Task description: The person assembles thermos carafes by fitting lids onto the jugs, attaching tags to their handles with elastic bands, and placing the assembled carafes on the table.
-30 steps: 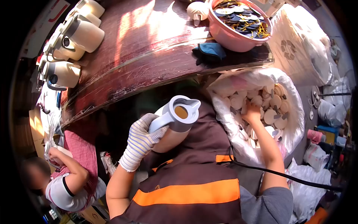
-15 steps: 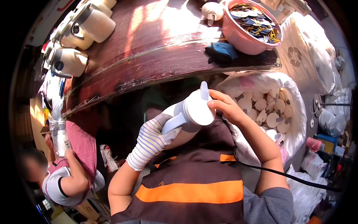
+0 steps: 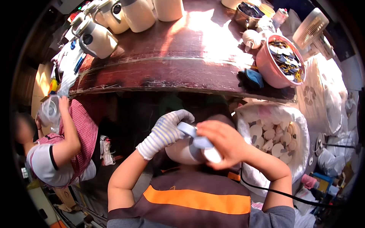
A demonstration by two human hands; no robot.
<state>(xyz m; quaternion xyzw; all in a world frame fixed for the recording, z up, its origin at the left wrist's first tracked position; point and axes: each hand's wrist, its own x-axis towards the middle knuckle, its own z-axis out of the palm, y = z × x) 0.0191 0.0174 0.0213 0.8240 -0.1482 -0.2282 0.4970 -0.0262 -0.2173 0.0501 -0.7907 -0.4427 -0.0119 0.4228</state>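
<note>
A cream vacuum jug (image 3: 178,152) with a grey-blue collar lies tilted in front of my apron. My left hand (image 3: 164,133), in a striped knitted glove, is closed around its grey-blue handle (image 3: 187,129). Bare and slightly blurred, my right hand (image 3: 224,141) curls over the white lid (image 3: 212,155) at the jug's mouth end, fingers wrapped across its top. Whether the lid sits fully on the jug cannot be made out, as my fingers cover much of it.
Several finished-looking jugs (image 3: 99,41) stand on the dark red table (image 3: 152,76). A pink tub (image 3: 268,68) of tags and a blue-black cloth item (image 3: 252,78) are at the right. Below, a lined bin (image 3: 304,152) holds lids. A co-worker (image 3: 62,148) handles clear plastic at left.
My right hand has moved from fingertips at the lid's edge to a grasp over the lid. The jug has turned and lies lower. My view has shifted, and the co-worker has lifted the clear plastic.
</note>
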